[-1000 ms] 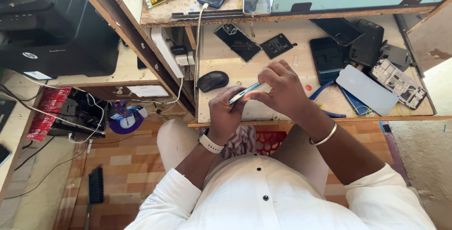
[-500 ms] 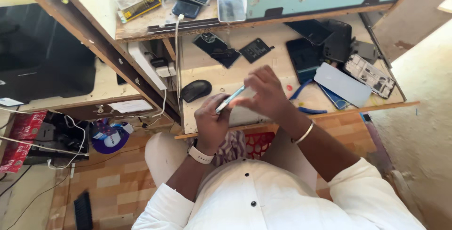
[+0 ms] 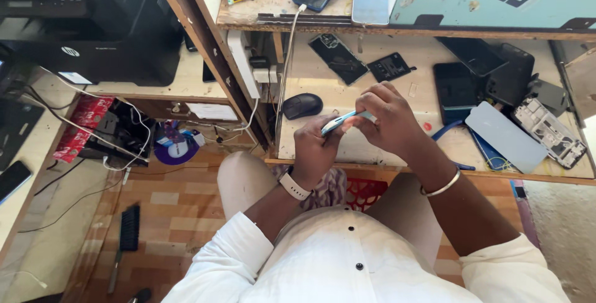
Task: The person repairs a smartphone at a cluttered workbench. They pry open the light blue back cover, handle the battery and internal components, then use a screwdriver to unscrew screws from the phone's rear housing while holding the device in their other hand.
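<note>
Head view. I watched the left hand (image 3: pixel 315 149) and the right hand (image 3: pixel 388 120) meet over the near edge of the wooden workbench (image 3: pixel 372 154), both closed on one light blue phone (image 3: pixel 340 122). The left hand cupped the phone's lower left end from beneath; the right hand's fingers (image 3: pixel 372 101) curled over its upper right end, hiding much of it. The phone was in the air just above the bench, touching nothing but the hands, and showed mostly its thin edge to the camera. Its long axis ran from lower left to upper right, tilted a little from level, with the left end nearer to me. Which end was the top of the phone I could not tell.

In my judgement, the chief risk was a slip: the phone was held by its ends only, so a twist from either hand could let it drop onto the bench or past the near edge to the floor. Pressure on so thin an edge might also flex or crack it.

Around the hands lay a black mouse (image 3: pixel 302 105) to the left, dark phone parts (image 3: pixel 338 58) farther off, a pale grey back cover (image 3: pixel 506 136) and a bare phone frame (image 3: pixel 549 132) to the right. A black printer (image 3: pixel 87 23) stood far left.
</note>
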A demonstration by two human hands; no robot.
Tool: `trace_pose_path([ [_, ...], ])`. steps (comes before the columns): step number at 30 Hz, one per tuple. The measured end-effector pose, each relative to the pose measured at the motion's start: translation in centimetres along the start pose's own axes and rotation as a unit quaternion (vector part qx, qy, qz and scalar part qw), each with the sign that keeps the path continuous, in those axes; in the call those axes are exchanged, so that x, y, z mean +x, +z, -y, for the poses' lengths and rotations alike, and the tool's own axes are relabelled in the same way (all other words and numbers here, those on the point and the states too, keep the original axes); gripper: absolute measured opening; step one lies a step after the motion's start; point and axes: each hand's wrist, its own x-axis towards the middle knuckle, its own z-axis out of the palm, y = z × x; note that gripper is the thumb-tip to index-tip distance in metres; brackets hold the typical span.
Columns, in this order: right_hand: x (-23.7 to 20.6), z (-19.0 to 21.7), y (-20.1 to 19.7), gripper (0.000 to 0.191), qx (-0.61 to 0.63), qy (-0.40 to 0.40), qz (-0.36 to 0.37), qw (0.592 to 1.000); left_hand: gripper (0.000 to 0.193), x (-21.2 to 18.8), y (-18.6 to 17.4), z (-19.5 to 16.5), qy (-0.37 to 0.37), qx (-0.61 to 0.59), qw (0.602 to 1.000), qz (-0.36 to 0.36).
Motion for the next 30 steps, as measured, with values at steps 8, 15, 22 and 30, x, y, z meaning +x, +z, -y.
trace_pose_path([
  [8,0.7,1.8,1.1,0.054,-0.014,-0.004,-0.064,0.998,0.024,-0.2,0.2,1.8,0.046,0.016,0.999,0.001],
  [15,0.9,2.0,1.0,0.036,0.032,-0.021,-0.01,0.999,0.023,-0.1,0.0,1.4,0.078,0.012,0.997,0.003],
  [22,1.7,3.5,1.0,0.018,0.071,-0.061,0.024,0.995,0.016,0.2,-0.3,0.9,0.045,-0.015,0.998,0.037],
  [30,2.7,4.8,0.0,0.026,0.016,-0.111,0.056,0.992,0.021,0.2,-0.4,1.2,0.077,0.023,0.997,-0.001],
])
